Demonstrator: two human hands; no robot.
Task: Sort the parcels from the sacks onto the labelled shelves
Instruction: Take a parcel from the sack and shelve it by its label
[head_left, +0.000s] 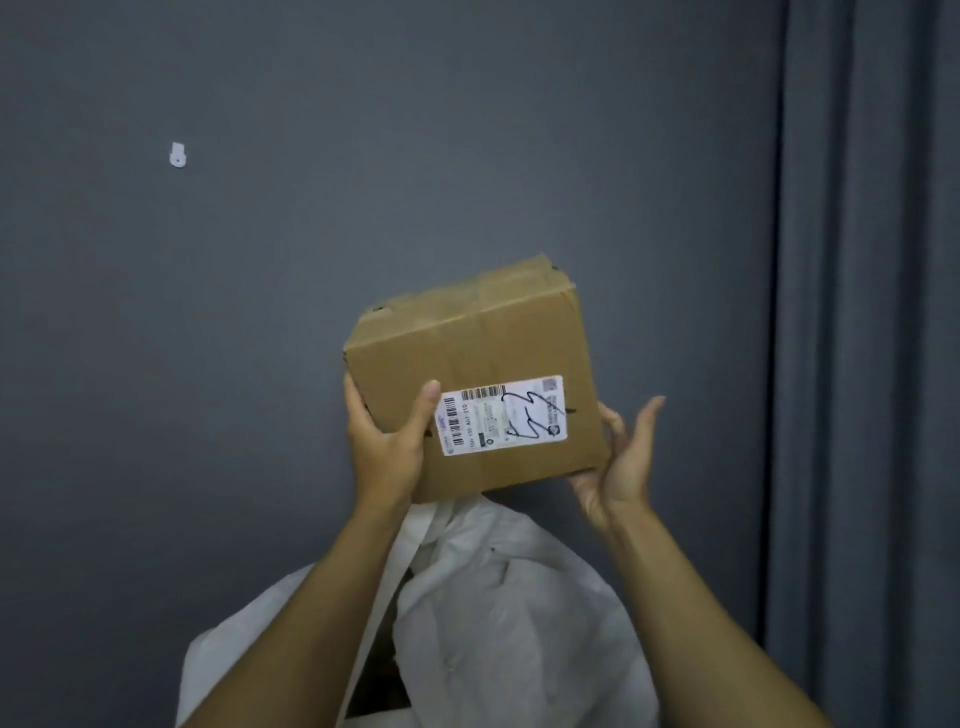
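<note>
I hold the parcel (478, 374), a brown cardboard box, up in the air in front of me, tilted so that its front face and taped top both show. A white shipping label (503, 414) is stuck on the front face, with barcodes along its edges and a black scrawl drawn over it. The box's upper corners are dented and a small hole shows near the top left edge.

My left hand (384, 447) grips the box's lower left corner. The thumb is pressed flat on the front face just beside the label, and the fingers (354, 396) are wrapped round the left side. My right hand (621, 462) is at the lower right corner with its palm turned towards the box. Its fingers (611, 420) reach up behind the right edge, spread and fairly straight. The thumb stands up clear of the cardboard. How much of that hand touches the box I cannot tell.

Right below the parcel, between my forearms, stands a white sack (519, 597), its mouth open and crumpled, with a pale strap (402, 561) hanging down its left side. Something brown shows low inside it, too dark to make out.

Behind everything is a dark grey wall (363, 156) with a small white hook (177, 155) fixed high on the left. A grey curtain (872, 312) hangs in folds along the right edge.
</note>
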